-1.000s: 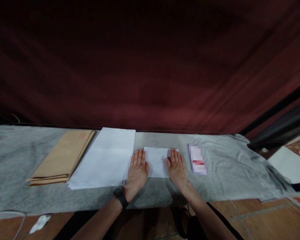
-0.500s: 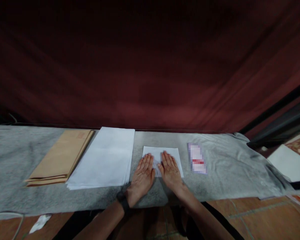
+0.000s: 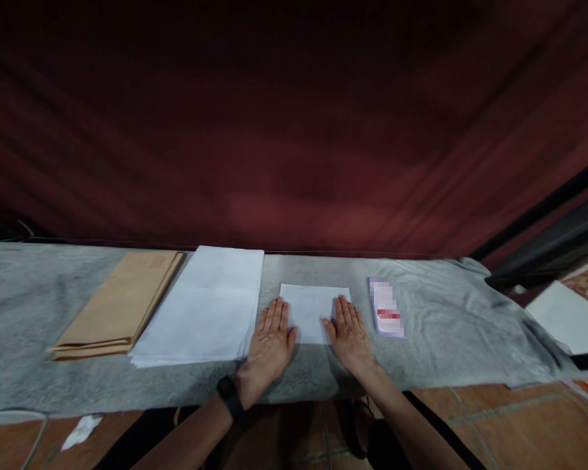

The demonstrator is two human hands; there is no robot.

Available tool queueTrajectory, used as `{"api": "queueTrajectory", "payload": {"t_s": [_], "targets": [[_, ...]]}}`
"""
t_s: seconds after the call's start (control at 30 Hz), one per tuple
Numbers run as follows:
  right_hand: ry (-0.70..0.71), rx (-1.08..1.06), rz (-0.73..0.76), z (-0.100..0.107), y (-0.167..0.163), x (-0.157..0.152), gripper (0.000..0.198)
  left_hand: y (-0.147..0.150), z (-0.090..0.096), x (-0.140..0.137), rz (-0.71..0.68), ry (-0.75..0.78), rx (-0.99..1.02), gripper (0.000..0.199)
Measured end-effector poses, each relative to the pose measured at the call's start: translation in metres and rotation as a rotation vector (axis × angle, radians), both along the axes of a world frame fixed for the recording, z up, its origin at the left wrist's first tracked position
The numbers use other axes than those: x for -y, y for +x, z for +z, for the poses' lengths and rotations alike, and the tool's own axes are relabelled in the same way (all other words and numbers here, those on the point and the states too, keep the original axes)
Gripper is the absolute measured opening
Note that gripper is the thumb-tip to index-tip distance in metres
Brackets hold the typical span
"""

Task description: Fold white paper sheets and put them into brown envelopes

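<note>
A small white sheet of paper [image 3: 312,313], perhaps folded, lies flat on the grey cloth in front of me. My left hand [image 3: 270,339] rests palm down over its left edge, fingers stretched forward. Over the right edge lies my right hand [image 3: 347,333], also flat, with the thumb pointing inward. Neither hand grips anything. Left of my left hand is a stack of larger white paper [image 3: 206,307]. Just to the right of my right hand sits a phone [image 3: 387,310] with a pale purple rim; its face is pixelated.
Brown envelopes [image 3: 120,300] are stacked at the left. The grey cloth [image 3: 445,326] covers the long, narrow surface. A dark red curtain [image 3: 294,163] hangs behind it. A white board or sheet [image 3: 571,320] is at the far right, and a crumpled white scrap [image 3: 81,431] lies on the tiled floor.
My hands have slid apart, the left one leftward and the right one rightward, from the middle of the small paper to its side edges. The paper's centre is now uncovered.
</note>
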State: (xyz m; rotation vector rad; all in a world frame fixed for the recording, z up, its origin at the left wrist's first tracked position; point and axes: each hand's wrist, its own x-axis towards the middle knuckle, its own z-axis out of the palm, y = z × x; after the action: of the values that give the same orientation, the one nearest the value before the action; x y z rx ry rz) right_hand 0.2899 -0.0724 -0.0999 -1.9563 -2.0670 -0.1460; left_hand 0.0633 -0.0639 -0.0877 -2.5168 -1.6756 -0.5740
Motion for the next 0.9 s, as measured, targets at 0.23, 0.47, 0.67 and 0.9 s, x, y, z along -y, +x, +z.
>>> {"api": "queueTrajectory", "payload": {"t_s": [0.23,0.47,0.67,0.9], "targets": [[-0.064,-0.025,0.060,0.016,-0.019,0.001,0.060,0.008,0.009,-0.005,-0.068,-0.002,0.018,0.057],[-0.071,-0.028,0.194,0.018,-0.044,0.007,0.052,0.029,0.014,-0.028,-0.204,-0.083,-0.023,0.053],[-0.033,-0.001,0.136,0.012,-0.035,0.007,0.058,0.025,0.008,-0.041,-0.112,-0.045,0.002,0.055],[-0.004,0.024,0.036,0.005,-0.014,0.008,0.065,0.012,0.008,-0.036,0.084,-0.074,0.044,0.057]]}}
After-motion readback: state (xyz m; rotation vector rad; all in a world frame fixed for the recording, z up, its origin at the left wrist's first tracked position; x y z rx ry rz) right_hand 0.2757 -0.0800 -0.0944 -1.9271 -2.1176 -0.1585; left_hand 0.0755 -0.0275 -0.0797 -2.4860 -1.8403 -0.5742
